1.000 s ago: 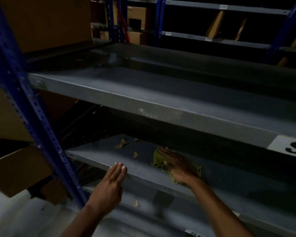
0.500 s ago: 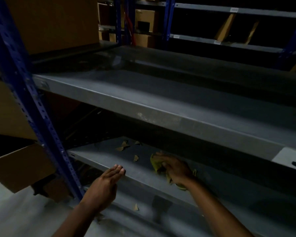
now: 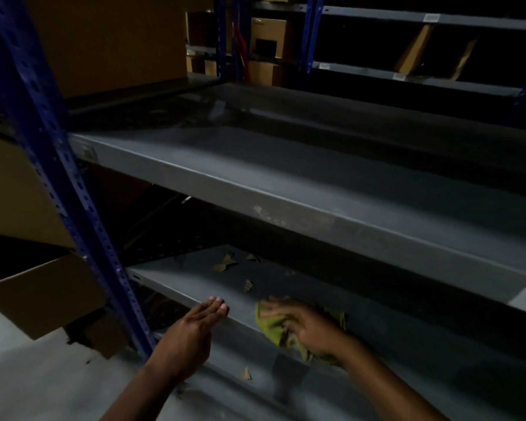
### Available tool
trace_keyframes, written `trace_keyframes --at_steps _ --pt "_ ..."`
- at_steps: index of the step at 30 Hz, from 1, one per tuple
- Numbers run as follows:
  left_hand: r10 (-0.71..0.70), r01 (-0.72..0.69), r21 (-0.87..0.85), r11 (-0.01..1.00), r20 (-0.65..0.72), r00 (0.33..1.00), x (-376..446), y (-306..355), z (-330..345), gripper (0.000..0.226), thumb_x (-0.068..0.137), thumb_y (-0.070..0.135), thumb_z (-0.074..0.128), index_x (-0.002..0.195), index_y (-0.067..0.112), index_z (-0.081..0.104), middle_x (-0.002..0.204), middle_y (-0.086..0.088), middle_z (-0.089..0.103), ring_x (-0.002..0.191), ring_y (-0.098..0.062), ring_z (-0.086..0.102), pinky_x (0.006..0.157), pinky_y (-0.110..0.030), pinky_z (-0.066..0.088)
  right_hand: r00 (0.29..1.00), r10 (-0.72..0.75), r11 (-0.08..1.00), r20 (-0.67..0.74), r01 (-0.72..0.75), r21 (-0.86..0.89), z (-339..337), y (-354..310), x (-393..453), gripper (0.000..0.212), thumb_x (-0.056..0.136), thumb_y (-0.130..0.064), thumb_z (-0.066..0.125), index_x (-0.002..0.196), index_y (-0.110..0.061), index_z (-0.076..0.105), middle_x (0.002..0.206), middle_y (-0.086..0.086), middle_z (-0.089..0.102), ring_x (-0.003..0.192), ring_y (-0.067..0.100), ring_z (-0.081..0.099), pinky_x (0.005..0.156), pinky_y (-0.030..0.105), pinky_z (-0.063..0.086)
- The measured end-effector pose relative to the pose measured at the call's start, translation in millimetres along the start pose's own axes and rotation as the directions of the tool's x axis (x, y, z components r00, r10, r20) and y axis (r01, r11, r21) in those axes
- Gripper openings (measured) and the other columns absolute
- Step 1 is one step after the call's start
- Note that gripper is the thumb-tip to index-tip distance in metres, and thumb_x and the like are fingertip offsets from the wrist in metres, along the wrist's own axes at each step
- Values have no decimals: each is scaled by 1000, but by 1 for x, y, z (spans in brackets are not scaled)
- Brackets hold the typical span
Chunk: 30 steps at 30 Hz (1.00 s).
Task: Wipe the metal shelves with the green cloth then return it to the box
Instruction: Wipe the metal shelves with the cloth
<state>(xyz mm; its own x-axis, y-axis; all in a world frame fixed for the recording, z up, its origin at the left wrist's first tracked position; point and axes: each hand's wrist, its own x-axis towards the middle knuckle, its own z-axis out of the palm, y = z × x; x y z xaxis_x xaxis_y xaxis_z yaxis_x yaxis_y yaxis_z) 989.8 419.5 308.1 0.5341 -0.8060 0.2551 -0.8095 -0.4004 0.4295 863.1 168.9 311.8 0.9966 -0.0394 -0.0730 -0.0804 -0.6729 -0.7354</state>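
The green cloth (image 3: 271, 328) lies bunched on the lower grey metal shelf (image 3: 182, 287), near its front edge. My right hand (image 3: 308, 326) presses down on the cloth with fingers curled over it, hiding most of it. My left hand (image 3: 192, 332) is flat and open, fingertips touching the front lip of the same shelf, just left of the cloth. A wider grey metal shelf (image 3: 286, 183) runs above. An open cardboard box (image 3: 40, 287) stands at the left, beyond the blue upright.
A blue perforated upright (image 3: 58, 183) stands at the left of the shelves. Several torn cardboard scraps (image 3: 225, 264) lie on the lower shelf behind my hands, and one scrap (image 3: 245, 373) lies on the shelf below. More racks with boxes stand behind.
My right hand has dragged the cloth toward the shelf's front edge and bunched it. The left hand stays at the lip. The view has shifted slightly.
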Motion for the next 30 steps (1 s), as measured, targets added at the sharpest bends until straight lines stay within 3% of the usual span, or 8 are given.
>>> trace_keyframes --at_steps 3,6,8,13,19,25,27,30 --pt "-9 9 -13 1000 2 1000 0 0 -1 65 87 -4 49 143 24 34 148 15 25 140 -1 14 113 -21 7 998 38 992 45 -43 121 -1 -8 -16 50 87 6 46 128 -20 59 138 -14 50 129 -10 38 108 11 26" --pt "-7 7 -23 1000 -2 1000 1 0 -2 66 87 -5 47 144 25 35 149 15 25 139 1 11 112 -17 4 977 126 968 -169 -84 237 -6 -13 -10 40 92 8 44 119 -14 63 119 -22 57 109 -16 52 92 7 41" --pt "-9 9 -24 1000 4 1000 0 1 -2 66 87 -4 46 144 25 34 150 16 23 139 2 9 110 -12 0 926 130 987 -355 -88 132 -11 -8 8 41 92 0 46 119 -27 63 122 -25 55 116 -6 53 99 14 41" --pt "-19 18 -40 999 -31 999 0 4 0 65 85 -7 49 142 22 39 148 12 29 138 0 14 113 -20 5 870 106 989 -481 -140 -35 -13 9 54 35 94 -16 49 127 -26 59 130 -5 60 120 10 53 108 28 35" --pt "-32 30 -68 997 -26 999 -1 0 3 67 82 -10 49 141 20 40 147 10 33 140 -4 19 114 -24 10 960 -15 994 -279 -15 -106 -8 -6 71 47 85 -9 45 127 -24 60 134 -11 55 126 0 46 110 20 32" --pt "-44 43 -68 997 -19 999 0 6 -1 66 86 -8 45 143 22 35 147 16 23 138 3 8 108 -8 -2 995 17 1000 -102 -16 11 4 -25 48 51 84 -1 45 116 -36 64 133 -16 54 124 -6 45 107 17 34" --pt "-52 51 -72 996 -10 999 0 8 -2 65 88 -7 43 145 23 32 148 17 20 137 4 5 108 -10 -6 993 62 993 -100 -51 108 6 -24 38 45 85 -5 48 106 -39 69 124 -19 61 111 -1 57 100 24 46" --pt "-63 64 -82 995 6 998 0 8 -2 65 88 -6 42 145 24 31 150 16 20 137 5 3 107 -8 -5 939 209 950 -271 -130 283 -3 -30 38 39 89 -7 47 99 -36 71 102 -10 73 77 11 69 71 35 57"
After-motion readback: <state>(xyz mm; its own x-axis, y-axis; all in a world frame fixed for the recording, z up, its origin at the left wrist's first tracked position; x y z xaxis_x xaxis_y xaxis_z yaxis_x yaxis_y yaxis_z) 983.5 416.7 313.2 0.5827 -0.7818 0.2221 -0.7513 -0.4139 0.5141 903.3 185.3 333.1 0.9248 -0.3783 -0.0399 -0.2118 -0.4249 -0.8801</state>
